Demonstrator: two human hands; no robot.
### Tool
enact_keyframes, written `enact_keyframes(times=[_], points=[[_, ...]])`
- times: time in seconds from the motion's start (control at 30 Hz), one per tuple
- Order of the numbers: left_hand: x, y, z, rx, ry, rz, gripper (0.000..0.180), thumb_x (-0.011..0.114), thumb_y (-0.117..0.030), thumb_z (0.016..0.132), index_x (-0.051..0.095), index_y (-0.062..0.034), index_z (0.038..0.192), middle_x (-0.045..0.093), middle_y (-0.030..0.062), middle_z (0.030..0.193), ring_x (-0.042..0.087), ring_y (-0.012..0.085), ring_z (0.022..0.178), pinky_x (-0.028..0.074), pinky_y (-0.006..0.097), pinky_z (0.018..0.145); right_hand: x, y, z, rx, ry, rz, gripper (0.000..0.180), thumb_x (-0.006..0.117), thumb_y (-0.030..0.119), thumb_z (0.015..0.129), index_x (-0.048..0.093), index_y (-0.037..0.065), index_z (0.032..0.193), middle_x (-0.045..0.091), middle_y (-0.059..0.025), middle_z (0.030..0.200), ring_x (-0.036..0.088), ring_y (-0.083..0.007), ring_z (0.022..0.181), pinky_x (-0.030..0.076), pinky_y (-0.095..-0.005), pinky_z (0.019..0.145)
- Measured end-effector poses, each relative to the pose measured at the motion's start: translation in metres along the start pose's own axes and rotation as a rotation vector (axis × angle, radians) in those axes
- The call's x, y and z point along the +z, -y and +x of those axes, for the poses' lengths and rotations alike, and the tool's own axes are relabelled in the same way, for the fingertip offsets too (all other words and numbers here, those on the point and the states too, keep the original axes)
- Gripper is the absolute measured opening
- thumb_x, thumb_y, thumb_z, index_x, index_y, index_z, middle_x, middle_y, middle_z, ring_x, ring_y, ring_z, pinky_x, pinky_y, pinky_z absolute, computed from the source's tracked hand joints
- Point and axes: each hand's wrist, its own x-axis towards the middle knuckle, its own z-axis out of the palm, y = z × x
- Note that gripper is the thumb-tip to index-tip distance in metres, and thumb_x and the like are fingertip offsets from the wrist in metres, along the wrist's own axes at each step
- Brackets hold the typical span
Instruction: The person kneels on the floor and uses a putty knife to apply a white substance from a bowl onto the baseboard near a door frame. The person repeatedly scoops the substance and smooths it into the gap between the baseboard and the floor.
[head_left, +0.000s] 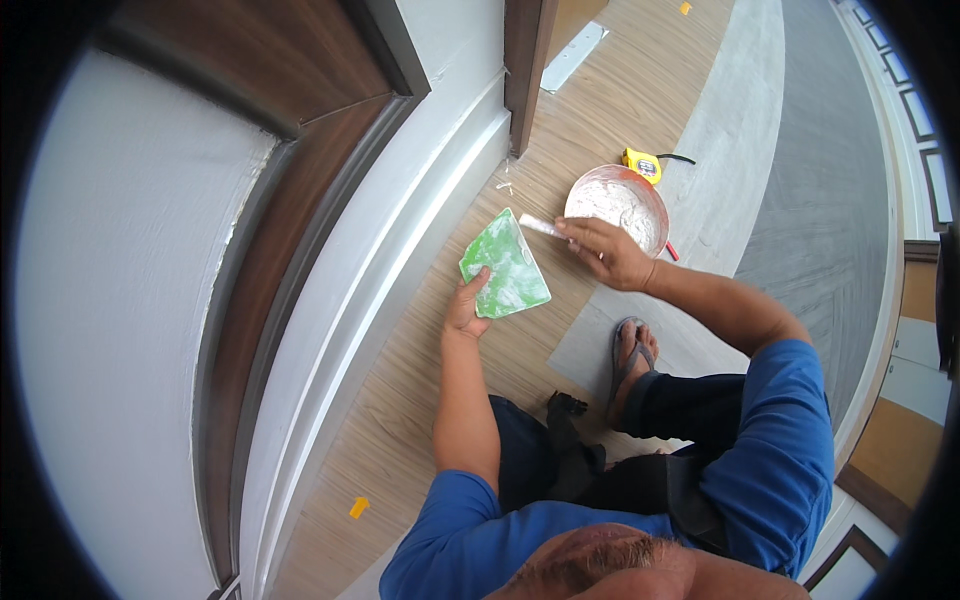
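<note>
My left hand (465, 308) grips the edge of a flat green plastic board (512, 268) smeared with white paste, its thumb on top. In my right hand (612, 252) is a small flat scraper (541, 227), pinched between fingers and thumb, its pale blade pointing at the board's upper corner. Blade and board look close together; I cannot tell whether they touch. Just beyond my right hand stands a round pinkish bowl (661, 203) holding lumpy white paste (620, 203). The hand covers part of its near rim.
A yellow tape measure (642, 165) sits against the bowl's far side; a red stick-like end (672, 252) shows beside it. White wall and baseboard (350, 300) run along the left, with a brown frame (525, 75). Orange arrow markers (359, 508) lie on the wood-look floor. My sandalled foot (632, 360) is near.
</note>
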Motion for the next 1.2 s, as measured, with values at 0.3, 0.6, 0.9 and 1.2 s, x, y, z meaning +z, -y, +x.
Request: enact_keyframes(times=[0.3,0.6,0.9,1.2], points=[[0.002,0.005,-0.003,0.018,-0.019,-0.093,0.048,0.065,-0.018,0.096,0.049,-0.0001,0.137,0.061,0.014,0.13,0.06,0.0285,0.119,0.05,0.044,0.102,0.043,0.012,-0.018,0.012,-0.102,0.096,0.048,0.063,0.0,0.09,0.055,0.01,0.137,0.056,-0.0198,0.134,0.062,-0.036,0.106,0.053,-0.0385,0.089],[0.006,0.002,-0.003,0.034,0.017,-0.087,0.049,0.066,-0.018,0.095,0.049,-0.0001,0.138,0.061,0.0138,0.13,0.061,0.0287,0.119,0.05,0.045,0.102,0.04,-0.024,-0.047,-0.109,0.092,-0.209,0.06,0.065,0.002,0.086,0.05,0.015,0.143,0.046,-0.0224,0.147,0.063,-0.0363,0.103,0.055,-0.0399,0.085],[0.0,0.003,-0.005,0.063,0.043,-0.063,0.049,0.066,-0.018,0.095,0.049,-0.0007,0.137,0.062,0.0126,0.129,0.062,0.0269,0.117,0.052,0.043,0.1,0.019,-0.005,-0.018,-0.052,-0.06,-0.113,0.04,0.061,0.004,0.095,0.055,0.004,0.134,0.058,-0.0225,0.128,0.067,-0.0325,0.099,0.057,-0.0361,0.083],[-0.005,0.002,-0.004,0.093,0.109,-0.058,0.049,0.064,-0.017,0.095,0.048,0.0012,0.137,0.062,0.0148,0.128,0.063,0.0268,0.115,0.053,0.042,0.097,-0.002,0.023,0.037,0.828,0.098,1.224,0.022,0.066,0.026,0.097,0.067,0.005,0.098,0.068,-0.002,0.076,0.063,-0.0093,0.058,0.047,-0.0223,0.044]])
